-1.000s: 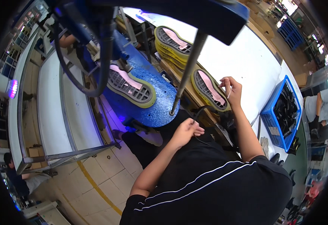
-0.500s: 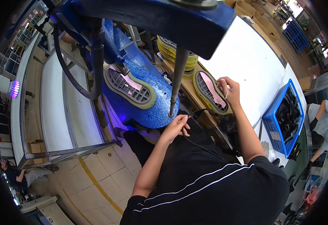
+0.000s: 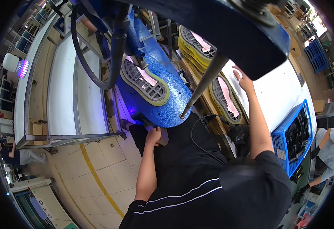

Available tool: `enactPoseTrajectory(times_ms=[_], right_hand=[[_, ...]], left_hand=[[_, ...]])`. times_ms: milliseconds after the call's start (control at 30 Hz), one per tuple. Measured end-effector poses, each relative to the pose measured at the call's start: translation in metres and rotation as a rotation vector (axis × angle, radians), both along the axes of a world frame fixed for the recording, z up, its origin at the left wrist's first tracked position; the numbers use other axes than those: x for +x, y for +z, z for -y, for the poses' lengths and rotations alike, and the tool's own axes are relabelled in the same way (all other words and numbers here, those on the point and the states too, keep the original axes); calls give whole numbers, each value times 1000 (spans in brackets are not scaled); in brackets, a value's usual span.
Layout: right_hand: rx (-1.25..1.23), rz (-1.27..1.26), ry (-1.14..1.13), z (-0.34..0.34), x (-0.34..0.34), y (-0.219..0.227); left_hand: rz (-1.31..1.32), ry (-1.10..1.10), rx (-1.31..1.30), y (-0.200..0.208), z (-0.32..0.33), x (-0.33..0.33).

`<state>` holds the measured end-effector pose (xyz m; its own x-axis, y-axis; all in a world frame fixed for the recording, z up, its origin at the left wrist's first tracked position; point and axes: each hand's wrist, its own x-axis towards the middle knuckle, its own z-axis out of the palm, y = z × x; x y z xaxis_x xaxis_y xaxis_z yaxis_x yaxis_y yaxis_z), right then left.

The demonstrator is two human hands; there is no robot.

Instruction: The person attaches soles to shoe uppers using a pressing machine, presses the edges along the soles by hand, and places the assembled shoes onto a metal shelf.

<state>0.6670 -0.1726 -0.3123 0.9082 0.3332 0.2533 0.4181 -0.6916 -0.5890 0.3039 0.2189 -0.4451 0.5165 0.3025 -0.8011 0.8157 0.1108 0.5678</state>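
Note:
A yellow-rimmed shoe sole (image 3: 160, 98) with a dark grid and a pink strip lies on the blue machine bed (image 3: 174, 108). Just past the bed's near edge, my left hand (image 3: 154, 135) is closed; a greyish flat piece shows beside its fingers, and I cannot make out what they grip. Over the white tabletop, my right hand (image 3: 245, 81) pinches a thin white stick (image 3: 240, 76). Nearest to it is a second sole (image 3: 222, 100), also with a pink strip, on the wooden ledge. The machine's arm partly covers the view above this hand.
A slanting metal rod (image 3: 205, 87) runs down to the bed from the overhead blue arm (image 3: 228, 23). Stacked soles (image 3: 190, 51) stand behind. A blue basket (image 3: 285, 149) of black pieces is at right, a white-shelved rack (image 3: 62, 99) at left. A black cable (image 3: 193, 137) loops near my lap.
My left hand has moved left and down, away from the rod's foot and the black cable. My right hand has lifted off the second sole, moving farther out over the white tabletop. The view has shifted.

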Motion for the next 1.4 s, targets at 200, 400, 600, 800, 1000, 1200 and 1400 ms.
enactPoseTrajectory(times_ms=[200,400,600,800,1000,1200,1400], right_hand=[[-84,3,-151,0,0,-37],[-112,12,-204,6,-9,-29],[-85,48,-188,-4,-5,-34],[-160,93,-194,-3,-2,-39],[-161,98,-175,-5,9,-38],[-133,64,-160,-15,1,-44],[-121,76,-186,12,-4,-43]], left_hand=[[-256,-809,645,-147,5,-24],[-22,-281,82,-117,7,-19],[2,-239,174,-144,-5,-41],[46,-210,219,-142,-7,-36],[114,-286,326,-161,-15,-35],[154,-378,441,-163,-20,-57],[36,-371,327,-141,1,-30]])
